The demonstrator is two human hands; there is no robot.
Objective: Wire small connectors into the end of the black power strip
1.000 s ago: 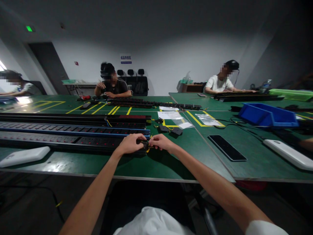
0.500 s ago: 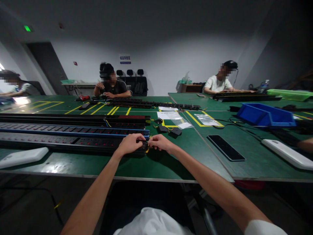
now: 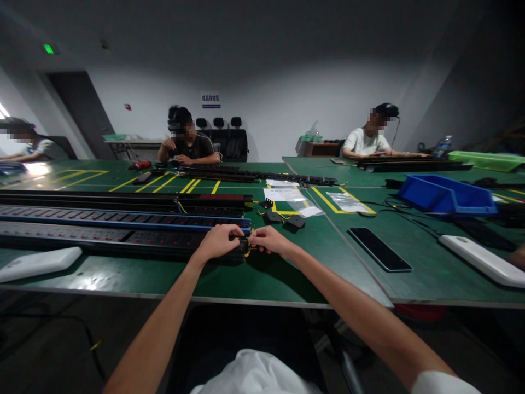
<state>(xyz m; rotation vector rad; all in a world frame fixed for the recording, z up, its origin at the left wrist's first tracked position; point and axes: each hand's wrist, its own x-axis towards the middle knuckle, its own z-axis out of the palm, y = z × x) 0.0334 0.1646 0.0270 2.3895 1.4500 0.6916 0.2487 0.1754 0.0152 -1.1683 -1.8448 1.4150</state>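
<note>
A long black power strip (image 3: 159, 239) with small red marks lies along the near side of the table. My left hand (image 3: 217, 242) is closed over its right end, thumb and fingers pressed on the strip. Just beyond that end, the fingertips of my right hand (image 3: 267, 239) are pinched together at a short yellow wire (image 3: 247, 252) coming out of the strip. The exact spot between the fingertips is too small to make out. Behind this strip lies another with a blue edge (image 3: 184, 220).
Two black end pieces (image 3: 294, 221) with wires lie behind my right hand. To the right are a phone (image 3: 379, 249), a white power bank (image 3: 484, 260) and a blue bin (image 3: 447, 194). Another white device (image 3: 41, 263) lies at left. Co-workers sit across the table.
Both hands stay at the end of the power strip with almost no visible movement. The view has shifted very slightly.
</note>
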